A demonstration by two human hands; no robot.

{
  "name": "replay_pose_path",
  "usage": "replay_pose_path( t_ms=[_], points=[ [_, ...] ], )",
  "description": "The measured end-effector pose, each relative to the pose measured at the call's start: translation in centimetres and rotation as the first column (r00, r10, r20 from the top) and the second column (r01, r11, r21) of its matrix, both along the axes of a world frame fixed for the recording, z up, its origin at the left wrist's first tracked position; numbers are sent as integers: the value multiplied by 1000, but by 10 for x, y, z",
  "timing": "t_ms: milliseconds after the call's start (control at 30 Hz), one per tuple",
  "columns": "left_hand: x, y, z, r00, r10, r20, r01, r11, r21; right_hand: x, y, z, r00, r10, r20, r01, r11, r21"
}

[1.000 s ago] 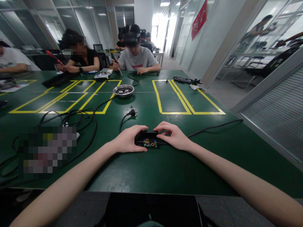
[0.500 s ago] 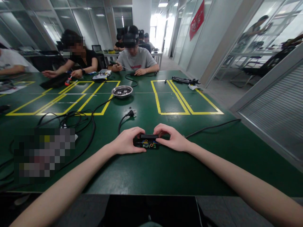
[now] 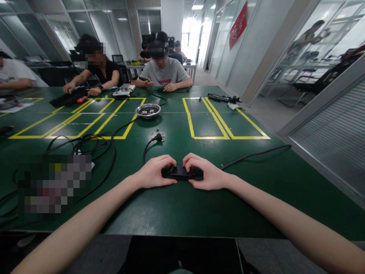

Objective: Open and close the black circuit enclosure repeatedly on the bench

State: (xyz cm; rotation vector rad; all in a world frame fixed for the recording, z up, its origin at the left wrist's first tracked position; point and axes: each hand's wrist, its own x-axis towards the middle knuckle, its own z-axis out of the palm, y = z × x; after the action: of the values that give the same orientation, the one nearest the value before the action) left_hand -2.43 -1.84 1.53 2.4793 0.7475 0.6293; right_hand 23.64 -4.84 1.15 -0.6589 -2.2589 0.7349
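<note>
A black power adapter (image 3: pixel 181 173) lies on the green table in front of me, its black cover over the circuit board inside. My left hand (image 3: pixel 157 171) grips its left end, fingers on the far side and thumb on the near side. Around the right end, where the cable joins, my right hand (image 3: pixel 207 173) is curled with its fingertips on the cover. A cord with a black plug (image 3: pixel 158 137) rests just beyond my left hand. From behind my right hand a black cable (image 3: pixel 256 151) runs off to the right.
Tangled black cables (image 3: pixel 80 142) and a pixelated item (image 3: pixel 57 186) occupy the left side. Farther back stand a metal bowl (image 3: pixel 148 110) with small metal parts and a folded black tripod-like object (image 3: pixel 224 97). Co-workers (image 3: pixel 164 72) sit across the table (image 3: pixel 182 213).
The black cover has come down over the adapter's circuit board, which showed before. My right hand has closed around the right end. Across the table, a co-worker's hands have shifted.
</note>
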Motion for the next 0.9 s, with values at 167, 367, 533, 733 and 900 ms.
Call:
replay_pose_path(
  t_ms=[167, 367, 533, 733, 900],
  points=[
    [-2, 2, -2, 1000, 16, -16, -16, 1000, 5, 0, -1, -2, 998, -9, 58, 7, 999, 32],
    [-2, 4, -3, 997, 55, -49, -53, 998, 34, 4, 3, -6, 992, -34, 121, 26, 997, 67],
    [-2, 5, -2, 995, 67, -73, -65, 997, 37, 4, 6, -5, 969, -104, 224, 78, 990, 120],
    [1, 3, 1, 993, 50, -103, -47, 998, 37, 4, 8, -4, 924, -159, 347, 80, 970, 231],
    [4, 0, 2, 991, 47, -122, -39, 997, 70, 1, 7, -6, 898, -206, 388, 94, 953, 289]
  ],
)
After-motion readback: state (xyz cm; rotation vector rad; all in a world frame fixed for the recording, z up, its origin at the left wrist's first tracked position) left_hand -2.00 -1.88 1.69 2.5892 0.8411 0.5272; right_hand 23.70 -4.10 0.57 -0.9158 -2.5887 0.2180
